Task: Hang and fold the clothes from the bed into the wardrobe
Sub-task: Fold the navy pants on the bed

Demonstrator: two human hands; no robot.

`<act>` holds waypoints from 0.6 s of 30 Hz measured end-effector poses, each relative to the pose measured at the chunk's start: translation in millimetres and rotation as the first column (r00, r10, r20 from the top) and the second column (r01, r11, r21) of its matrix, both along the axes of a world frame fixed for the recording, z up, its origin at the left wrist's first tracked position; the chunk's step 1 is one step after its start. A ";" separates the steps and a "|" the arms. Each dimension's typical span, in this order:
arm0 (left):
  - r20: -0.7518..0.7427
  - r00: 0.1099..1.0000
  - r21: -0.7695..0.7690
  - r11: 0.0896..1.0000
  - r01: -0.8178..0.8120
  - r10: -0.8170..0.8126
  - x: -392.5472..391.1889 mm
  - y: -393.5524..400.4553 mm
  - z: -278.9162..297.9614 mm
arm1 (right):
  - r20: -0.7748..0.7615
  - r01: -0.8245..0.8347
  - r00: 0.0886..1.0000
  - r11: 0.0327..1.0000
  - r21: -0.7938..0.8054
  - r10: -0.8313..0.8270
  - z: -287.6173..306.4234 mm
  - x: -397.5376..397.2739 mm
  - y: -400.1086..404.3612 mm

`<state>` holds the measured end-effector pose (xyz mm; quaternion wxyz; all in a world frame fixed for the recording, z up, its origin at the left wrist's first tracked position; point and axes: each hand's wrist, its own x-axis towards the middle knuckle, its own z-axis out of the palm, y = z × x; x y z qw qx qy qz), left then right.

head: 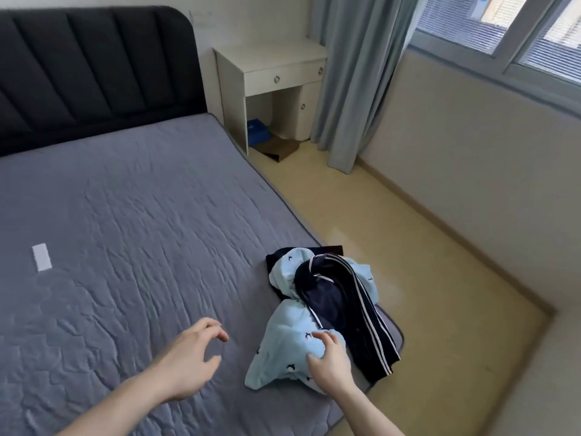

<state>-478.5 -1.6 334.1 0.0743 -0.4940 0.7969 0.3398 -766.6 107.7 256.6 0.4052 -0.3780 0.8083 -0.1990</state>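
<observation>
Two garments on the bed (125, 199): my right hand (330, 363) grips the light-blue garment (283, 350); striped navy trousers (349, 306) beyond its fingertips run away-left to near-right. My left hand (188, 360) hovers, fingers loosely curled, empty.

The grey quilted bed (132, 215) runs off the left and bottom edges. The dark navy white-striped garment (349, 306) covers part of the light blue patterned garment (283, 350), whose small dark print is unreadable.
</observation>
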 end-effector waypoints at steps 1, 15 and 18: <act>0.019 1.000 -0.006 1.000 -0.003 0.003 -12.6 -8.7 -10.1 | -0.010 -0.021 1.000 1.000 0.015 0.021 -17.8 -15.1 -11.8; 0.156 0.982 0.046 0.992 -0.114 0.105 -76.0 -55.4 -174.7 | -0.070 -0.186 0.973 0.930 0.316 0.218 -253.0 -99.5 -128.8; 0.175 0.979 0.051 0.992 -0.112 0.101 -64.1 -53.9 -194.5 | -0.098 -0.176 0.969 0.916 0.361 0.225 -276.6 -100.3 -145.0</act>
